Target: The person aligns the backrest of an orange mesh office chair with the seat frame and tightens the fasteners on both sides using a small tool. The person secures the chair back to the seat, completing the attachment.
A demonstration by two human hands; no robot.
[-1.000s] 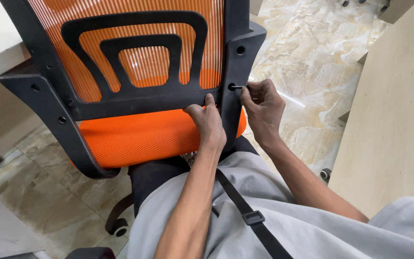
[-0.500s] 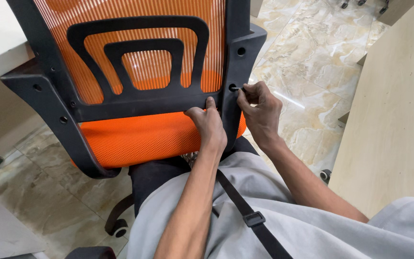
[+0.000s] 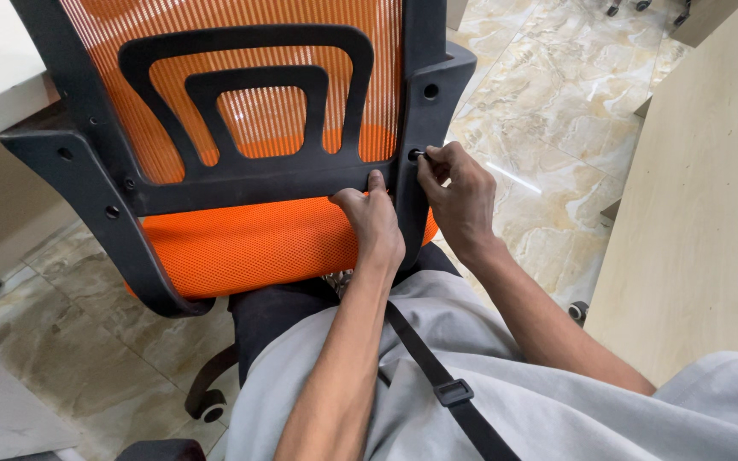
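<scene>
My left hand point(image 3: 375, 224) grips chair back point(image 3: 241, 102) frame, bracing it; right hand point(image 3: 459, 192) pinches small screw point(image 3: 421, 156) at side hole, fingers closed.

We see the chair backrest point(image 3: 241, 111) from behind, tilted toward us: bright orange mesh in a black plastic frame, with a black lumbar brace of nested arches across its middle. Below it the orange padded seat point(image 3: 249, 243) shows between the frame's curved black side arms. A small dark screw point(image 3: 420, 156) sits in a round hole on the frame's right upright, another empty hole just above.
</scene>
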